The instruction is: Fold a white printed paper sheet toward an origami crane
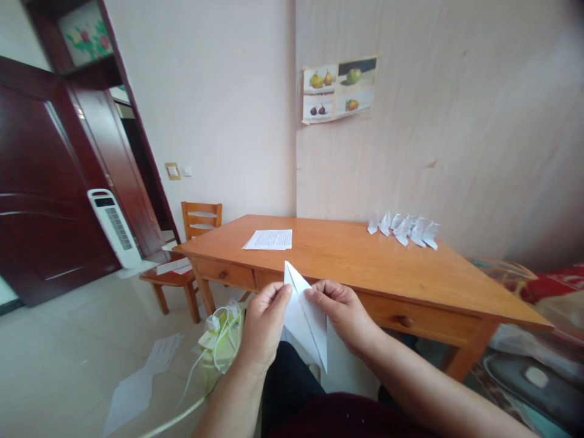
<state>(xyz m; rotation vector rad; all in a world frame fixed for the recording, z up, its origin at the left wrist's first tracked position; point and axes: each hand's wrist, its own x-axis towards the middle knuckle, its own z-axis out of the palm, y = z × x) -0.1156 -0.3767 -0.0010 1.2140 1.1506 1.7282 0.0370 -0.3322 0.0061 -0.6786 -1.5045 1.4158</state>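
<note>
A white folded sheet of paper (pixel 305 322) with a pointed top and a slanting crease hangs in front of the desk's near edge, above my lap. On its left edge my left hand (pixel 267 322) pinches it between thumb and fingers. My right hand (pixel 340 310) pinches the right edge near the upper part, thumb on the face of the paper. Beyond the hands is the wooden desk (pixel 337 249). A stack of printed sheets (pixel 269 239) lies on its left part. Several folded paper pieces (pixel 404 228) stand in a group at the back right.
A wooden chair (pixel 201 220) with papers on its seat stands left of the desk. White cables (pixel 223 328) trail over a yellow-green object on the left. Sheets of paper (pixel 141 386) lie on the floor. A white tower appliance (pixel 115 228) stands by the dark door (pixel 41 182).
</note>
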